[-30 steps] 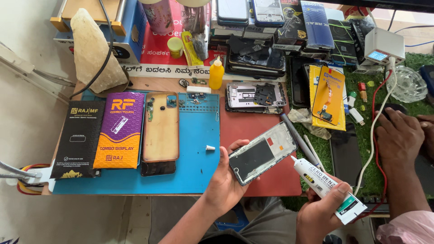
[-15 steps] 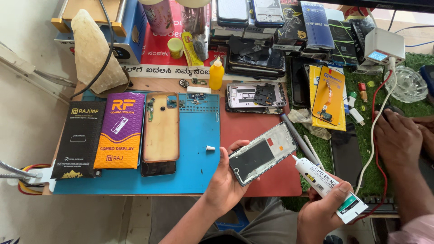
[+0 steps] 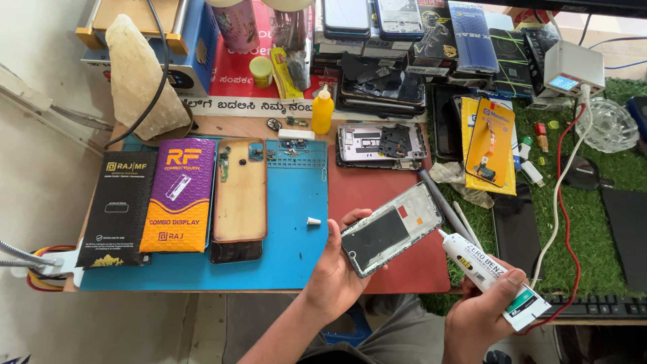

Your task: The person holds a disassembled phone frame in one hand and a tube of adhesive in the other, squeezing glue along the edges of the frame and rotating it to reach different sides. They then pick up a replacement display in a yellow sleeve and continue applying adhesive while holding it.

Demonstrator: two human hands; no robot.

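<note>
Left hand grips the phone frame over the bench's front edge; right hand squeezes the glue tube, nozzle at the frame's edge. Too much squeeze probably floods adhesive inside the frame.

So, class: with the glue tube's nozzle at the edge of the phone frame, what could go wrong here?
1. The tube in the right hand could release too much glue, smearing into the phone frame.
2. The left hand holds the frame by one end; it might tilt.
3. The small white cap lies loose on the blue mat; it could get lost.
</note>
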